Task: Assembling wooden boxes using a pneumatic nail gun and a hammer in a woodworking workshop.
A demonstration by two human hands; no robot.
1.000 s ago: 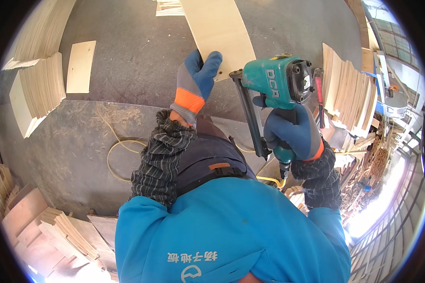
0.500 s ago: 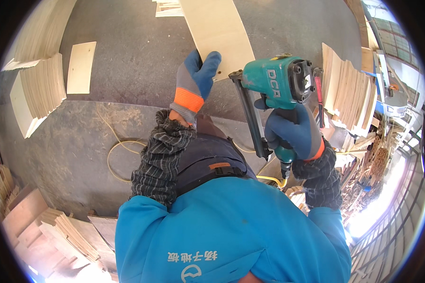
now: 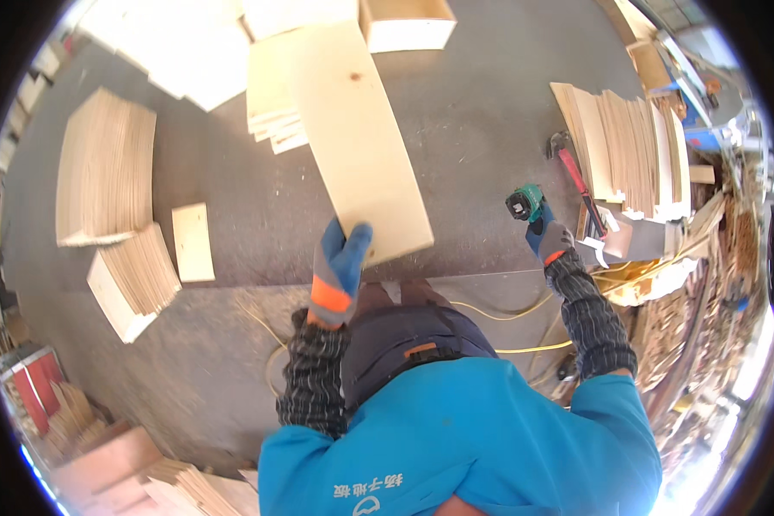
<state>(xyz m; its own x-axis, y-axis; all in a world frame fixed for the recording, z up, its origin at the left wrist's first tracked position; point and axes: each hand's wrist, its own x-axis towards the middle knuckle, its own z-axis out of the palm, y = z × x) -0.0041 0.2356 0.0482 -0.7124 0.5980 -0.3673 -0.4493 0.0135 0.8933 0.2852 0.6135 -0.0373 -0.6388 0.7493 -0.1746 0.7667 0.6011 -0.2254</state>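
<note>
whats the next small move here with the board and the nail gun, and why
Probably bring the right hand with the teal nail gun over to the long pale board. The left hand grips the board's near end on the grey bench, while the tool is held off to the right, apart from the board, so it cannot fasten anything from there.

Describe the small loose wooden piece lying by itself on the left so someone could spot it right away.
Start at the dark worktable and go to its left side, where two fanned stacks of thin boards sit. The small panel lies flat just right of the lower stack. Unlike its neighbours, it is a single pale rectangle, lying alone.
</note>
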